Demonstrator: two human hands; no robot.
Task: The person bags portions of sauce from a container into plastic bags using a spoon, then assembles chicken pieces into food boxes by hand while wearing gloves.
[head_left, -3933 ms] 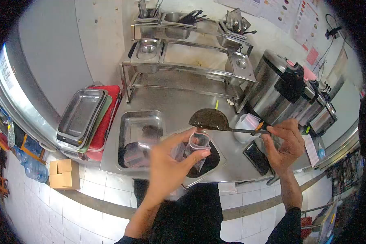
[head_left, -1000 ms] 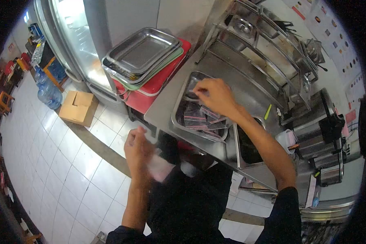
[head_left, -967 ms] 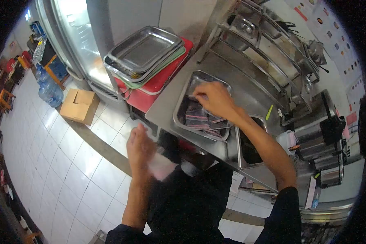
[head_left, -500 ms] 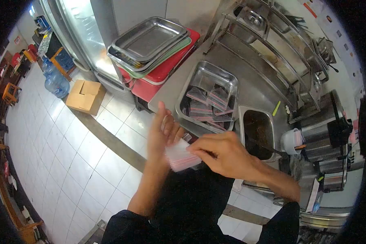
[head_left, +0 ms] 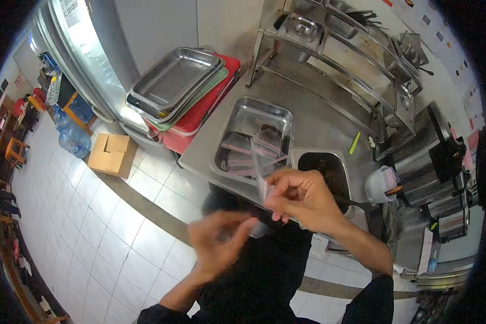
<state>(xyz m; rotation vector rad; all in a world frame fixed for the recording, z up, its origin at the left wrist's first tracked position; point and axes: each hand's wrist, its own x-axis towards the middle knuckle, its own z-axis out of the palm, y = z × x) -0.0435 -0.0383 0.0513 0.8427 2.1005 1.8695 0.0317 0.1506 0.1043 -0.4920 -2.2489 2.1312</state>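
Note:
My right hand (head_left: pixel 306 201) pinches a clear zip-lock bag (head_left: pixel 262 167) with its fingertips. The bag stands up from the fingers, in front of the tray's near right corner. Lower and to the left, my left hand (head_left: pixel 220 242) has its fingers bent and is blurred by motion; whether anything is in it does not show. Beyond the hands, a deep steel tray (head_left: pixel 287 109) on the counter holds several zip-lock bags (head_left: pixel 240 163) with dark contents and red seal lines. Beside my right hand is a steel pan (head_left: pixel 344 167) of dark sauce, a ladle handle (head_left: pixel 359 204) reaching out of it.
Stacked steel trays (head_left: pixel 173 75) rest on a red box (head_left: pixel 221 89) at the back left. A steel rack (head_left: pixel 318 59) stands behind. To the right are a white tub (head_left: pixel 377 186), a green-handled tool (head_left: pixel 355 143) and a large pot (head_left: pixel 416 156). A cardboard box (head_left: pixel 110 155) sits on the floor.
My hands have moved apart, the left one down. The stack of bags between them no longer shows; one clear bag is now in my right hand. The view has shifted.

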